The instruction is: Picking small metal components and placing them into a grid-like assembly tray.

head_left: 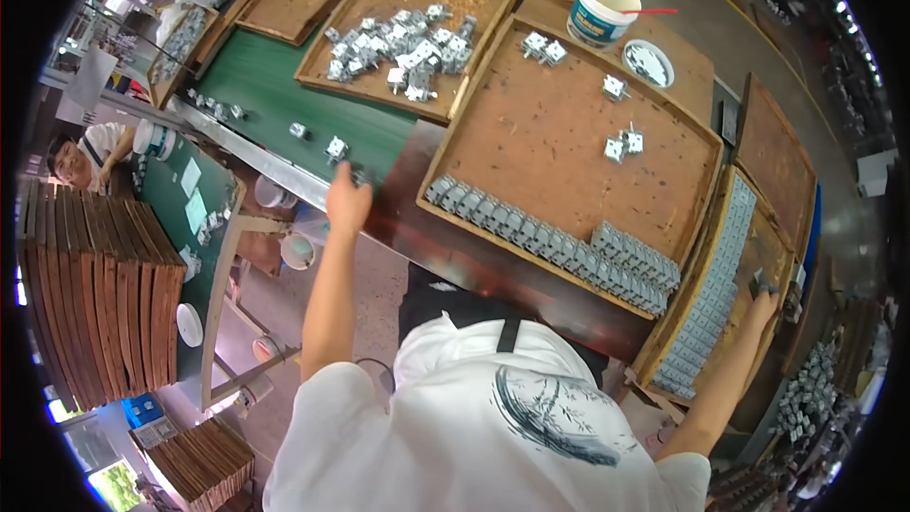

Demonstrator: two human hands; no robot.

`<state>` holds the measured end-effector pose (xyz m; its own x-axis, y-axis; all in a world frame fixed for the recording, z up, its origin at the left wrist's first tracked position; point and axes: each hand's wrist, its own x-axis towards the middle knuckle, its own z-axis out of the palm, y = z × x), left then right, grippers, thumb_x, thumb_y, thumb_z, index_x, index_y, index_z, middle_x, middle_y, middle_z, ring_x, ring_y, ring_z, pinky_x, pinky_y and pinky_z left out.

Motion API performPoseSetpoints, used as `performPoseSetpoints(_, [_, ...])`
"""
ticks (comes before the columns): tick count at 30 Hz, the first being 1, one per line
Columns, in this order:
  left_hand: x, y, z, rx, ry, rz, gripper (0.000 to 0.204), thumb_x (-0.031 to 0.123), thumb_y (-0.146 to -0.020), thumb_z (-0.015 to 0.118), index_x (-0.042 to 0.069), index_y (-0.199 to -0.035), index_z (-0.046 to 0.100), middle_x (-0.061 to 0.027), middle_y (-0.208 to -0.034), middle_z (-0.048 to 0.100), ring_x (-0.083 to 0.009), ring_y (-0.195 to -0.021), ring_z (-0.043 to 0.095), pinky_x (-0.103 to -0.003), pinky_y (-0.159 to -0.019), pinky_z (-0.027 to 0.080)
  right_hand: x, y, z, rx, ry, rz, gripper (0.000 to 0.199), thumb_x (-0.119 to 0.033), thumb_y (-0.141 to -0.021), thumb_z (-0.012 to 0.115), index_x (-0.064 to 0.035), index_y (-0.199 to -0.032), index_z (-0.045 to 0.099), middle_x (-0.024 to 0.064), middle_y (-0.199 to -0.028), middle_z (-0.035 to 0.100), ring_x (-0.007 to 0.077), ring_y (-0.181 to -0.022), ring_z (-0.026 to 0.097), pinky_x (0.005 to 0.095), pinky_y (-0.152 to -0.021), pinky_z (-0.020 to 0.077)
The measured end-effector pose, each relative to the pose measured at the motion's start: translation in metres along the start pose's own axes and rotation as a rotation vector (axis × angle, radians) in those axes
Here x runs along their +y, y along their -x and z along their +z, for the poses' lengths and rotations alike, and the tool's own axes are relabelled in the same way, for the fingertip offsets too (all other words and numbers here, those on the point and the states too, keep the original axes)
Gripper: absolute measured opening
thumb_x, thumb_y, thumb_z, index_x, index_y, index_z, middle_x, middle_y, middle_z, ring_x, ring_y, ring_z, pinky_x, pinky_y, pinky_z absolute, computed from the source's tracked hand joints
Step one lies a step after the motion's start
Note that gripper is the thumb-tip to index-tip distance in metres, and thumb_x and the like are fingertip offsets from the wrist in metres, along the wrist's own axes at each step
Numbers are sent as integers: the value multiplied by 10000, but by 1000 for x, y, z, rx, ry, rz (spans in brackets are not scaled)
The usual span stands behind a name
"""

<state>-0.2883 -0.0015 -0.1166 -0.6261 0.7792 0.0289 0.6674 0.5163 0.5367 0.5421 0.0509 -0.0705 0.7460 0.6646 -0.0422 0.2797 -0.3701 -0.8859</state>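
Observation:
My left hand [351,201] reaches over the green conveyor belt [275,66] near its front edge. Its fingers are closed, with something dark and blurred at their tips. Just beyond them lies a small silver box-shaped metal part [336,149], and another metal part [300,131] is farther left on the belt. Out at the right, my right hand [762,305] is closed on a small grey metal part [758,281] above a wooden tray [654,360]. Rows of grey metal parts [706,294] fill that tray's left side, beside the hand.
A large wooden tray [569,123] ahead holds lined-up parts [540,232] along its near edge and a few loose ones. Another tray carries a heap of parts [403,47]. Behind stand a white bucket [599,14] and bowls. Stacked wooden trays [100,294] and a person [100,152] are at left.

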Motion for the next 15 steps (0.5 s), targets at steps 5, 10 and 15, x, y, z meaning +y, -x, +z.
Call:
performPoseSetpoints(5, [86,31,-40,-368,1231,-185,277,-1,-863,601,-5,-1140,609,-41,-1017,663,-107,-876,629,-241,-728,505,-74,106,48,-426,-616,-51,321,-145,-956,569,-36,-1257,553,90,-1142,636,204,-998,625,352,-772,511])
performPoseSetpoints(10, [179,95,-25,-619,1237,137,344,-17,-829,681,16,-1169,638,-12,-1080,612,-114,-1012,581,-250,-895,460,-148,259,138,-711,-542,-111,303,-83,-891,638,0,-1180,605,92,-1029,673,172,-844,648,291,-655,519])
performPoseSetpoints(15, [223,126,-15,-917,1261,300,367,-48,-838,660,-7,-1201,623,-20,-1132,580,-117,-1043,574,-254,-925,451,-167,326,161,-897,-676,37,336,-43,-815,730,-5,-1134,630,67,-960,673,141,-800,633,287,-653,527])
